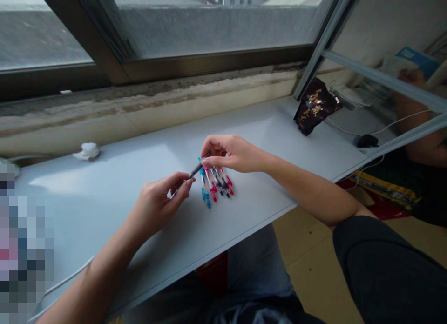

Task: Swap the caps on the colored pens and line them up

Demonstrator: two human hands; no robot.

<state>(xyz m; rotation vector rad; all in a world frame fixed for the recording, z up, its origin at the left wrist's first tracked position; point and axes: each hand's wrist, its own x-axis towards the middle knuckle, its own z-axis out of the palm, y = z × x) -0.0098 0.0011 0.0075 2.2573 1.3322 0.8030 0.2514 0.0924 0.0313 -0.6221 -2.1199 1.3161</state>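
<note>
**Well, a dark pen (198,168) pinched between my two hands**

My left hand (157,203) grasps the pen's lower end between thumb and forefinger, with the other fingers curled in. My right hand (230,152) closes on the upper end, so neither hand is released. The pen slants across the space between them, directly above a fanned row of pens (216,184) lying flat on a pale desk (104,212). Those pens show cyan, pink, red and black parts, and they sit just under my right hand; I cannot tell whether my fingers touch them.

No brand or label is legible on any pen at this size. A black snack bag (316,105) well off to the right carries gold characters, too stylised for me to read. Yellow packaging (384,189) below the desk shows dark lettering, also unreadable.

The row lies roughly midway between the desk's long front edge and the wall beneath the window frame (209,65). To the left, pale surface runs from my hands to a crumpled white tissue (87,151), well apart from them. Past a metal frame (391,79) on the right, another person's hand (408,77) holds a blue-and-white booklet (417,63); it may be a reflection. A pixelated block (24,240) hides the lower-left edge.
</note>
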